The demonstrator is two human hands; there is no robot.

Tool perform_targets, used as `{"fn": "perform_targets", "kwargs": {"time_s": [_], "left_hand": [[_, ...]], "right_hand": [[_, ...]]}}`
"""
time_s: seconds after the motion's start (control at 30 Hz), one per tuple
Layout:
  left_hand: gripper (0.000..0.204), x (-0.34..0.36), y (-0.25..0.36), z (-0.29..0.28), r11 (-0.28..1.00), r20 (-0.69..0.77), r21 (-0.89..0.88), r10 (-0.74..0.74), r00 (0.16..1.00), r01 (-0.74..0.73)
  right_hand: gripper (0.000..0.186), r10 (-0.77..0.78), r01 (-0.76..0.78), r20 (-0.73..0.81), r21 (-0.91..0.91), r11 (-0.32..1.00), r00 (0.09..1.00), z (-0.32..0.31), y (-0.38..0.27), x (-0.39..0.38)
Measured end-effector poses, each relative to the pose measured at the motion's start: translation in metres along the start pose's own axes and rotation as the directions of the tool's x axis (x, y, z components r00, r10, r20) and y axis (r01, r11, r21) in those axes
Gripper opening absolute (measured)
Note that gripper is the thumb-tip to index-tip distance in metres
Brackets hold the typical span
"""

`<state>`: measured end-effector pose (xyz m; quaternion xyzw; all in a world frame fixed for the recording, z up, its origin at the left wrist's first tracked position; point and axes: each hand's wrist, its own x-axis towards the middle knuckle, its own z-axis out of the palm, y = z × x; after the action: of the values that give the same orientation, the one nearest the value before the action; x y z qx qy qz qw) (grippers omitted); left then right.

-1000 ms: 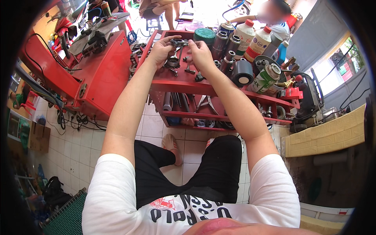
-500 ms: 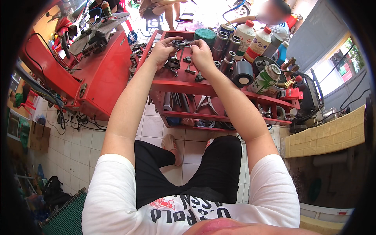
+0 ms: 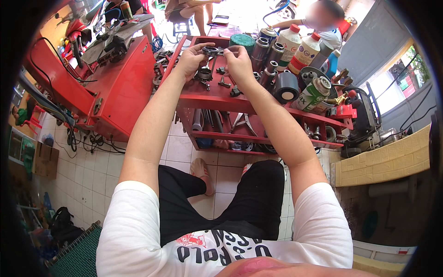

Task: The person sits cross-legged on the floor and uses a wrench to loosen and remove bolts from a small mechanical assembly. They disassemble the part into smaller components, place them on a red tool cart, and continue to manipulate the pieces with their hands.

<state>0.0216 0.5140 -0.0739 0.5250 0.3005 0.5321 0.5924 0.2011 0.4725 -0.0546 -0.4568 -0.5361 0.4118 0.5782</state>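
Above the near left part of the red tool cart (image 3: 194, 99), my left hand (image 3: 190, 62) is closed on a dark ring-shaped metal part (image 3: 210, 50), which looks like the big end of a connecting rod. Just to its right, my right hand (image 3: 239, 64) has its thumb and fingers bent together beside the ring. Whatever lies between those fingertips is too small to make out. Below the hands, a second ring-ended metal part (image 3: 203, 74) rests on the cart top. Small dark bolt-like pieces (image 3: 224, 82) lie nearby.
Metal cylinders (image 3: 259, 51), white bottles with red caps (image 3: 289, 41) and a green-white can (image 3: 314, 92) crowd the cart's right side. Behind my hands sits a green round container (image 3: 242, 41). A red lift bench (image 3: 117, 87) stands left. Another person (image 3: 330, 34) sits beyond the cart.
My right hand's fingertips have shifted slightly up and away from the ring, and its fingers have changed their bend. The left hand and the ring have stayed nearly still.
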Motion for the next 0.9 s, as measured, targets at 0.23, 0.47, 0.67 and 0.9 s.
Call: {"fn": "perform_targets", "kwargs": {"time_s": [0.23, 0.47, 0.67, 0.9], "left_hand": [[0.043, 0.003, -0.002, -0.002, 1.0, 0.055, 0.015, 0.019, 0.998, -0.02], [0.045, -0.001, 0.0, 0.001, 1.0, 0.004, -0.015, 0.021, 1.0, -0.021], [0.044, 0.002, -0.002, -0.003, 1.0, 0.027, 0.002, 0.03, 0.999, -0.03], [0.038, 0.005, -0.004, -0.004, 1.0, 0.024, -0.014, 0.0, 1.0, 0.0]], "right_hand": [[0.032, 0.23, -0.234, 0.14, 0.018, 0.972, 0.963, -0.013, 0.008, 0.009], [0.018, 0.066, -0.072, 0.062, 0.102, 0.992, 0.996, -0.006, 0.007, 0.007], [0.02, 0.054, -0.057, 0.047, 0.065, 0.996, 0.997, -0.008, 0.008, 0.009], [0.023, 0.085, -0.083, 0.111, -0.018, 0.996, 0.99, -0.006, 0.01, 0.007]]}}
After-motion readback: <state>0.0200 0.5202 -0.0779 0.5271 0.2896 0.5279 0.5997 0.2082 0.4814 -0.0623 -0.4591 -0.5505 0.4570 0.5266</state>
